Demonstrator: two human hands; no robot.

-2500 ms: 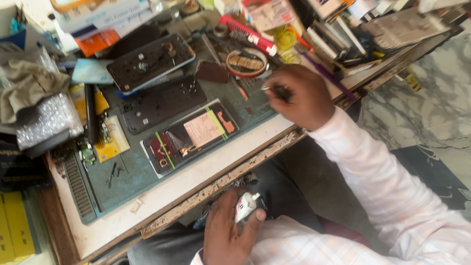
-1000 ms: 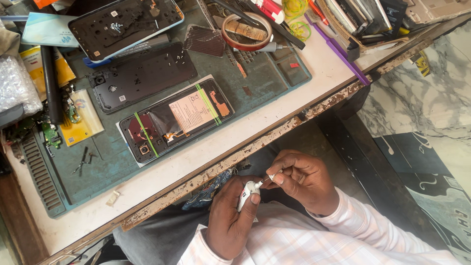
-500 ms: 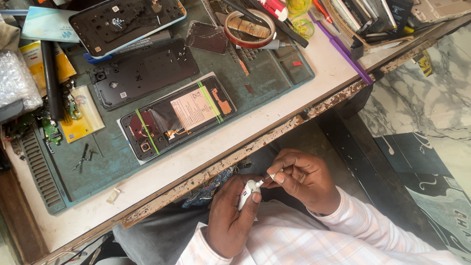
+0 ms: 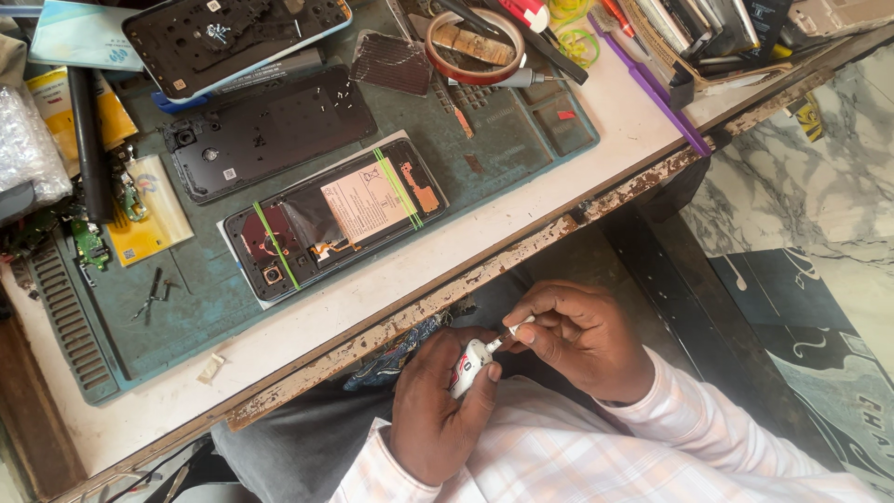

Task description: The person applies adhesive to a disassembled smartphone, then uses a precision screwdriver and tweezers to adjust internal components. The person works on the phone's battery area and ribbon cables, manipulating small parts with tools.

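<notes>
**Both hands meet on a small white tube below the bench edge**

At the far left of the worktable [image 4: 521, 247], a ribbed grey strip [image 4: 63, 312] runs along the edge of the green repair mat [image 4: 233, 298], with a green circuit board [image 4: 88, 240] and a yellow packet [image 4: 154, 214] just above it. A pair of dark tweezers [image 4: 154, 293] lies on the mat near them. Further right, an opened phone [image 4: 335, 216] lies face down with its back off, two green strips crossing its body and a pale label on its battery. Above it sit a black inner frame [image 4: 270, 130] and a second phone shell [image 4: 233, 37] with a light blue rim. To the right of these are a small dark mesh square [image 4: 391, 61] and a roll of reddish tape [image 4: 475, 42], and beyond them a purple tool [image 4: 652, 88] lies aslant near the table's chipped front edge.

Below that edge, over the lap, the person's left hand [image 4: 438, 410] is curled around a small white tube [image 4: 468, 365] with a red mark, thumb pressed along its side, so the tube points up and to the right. The right hand [image 4: 582, 340], just beside it and touching at the fingertips, is closed in a pinch on a thin white tip [image 4: 517, 331] at the tube's upper end. Whether that tip is a cap or a nozzle cannot be told. Both wrists come out of pale checked shirt sleeves [image 4: 596, 447]. To the right lies a marble-patterned floor [image 4: 801, 196].
</notes>
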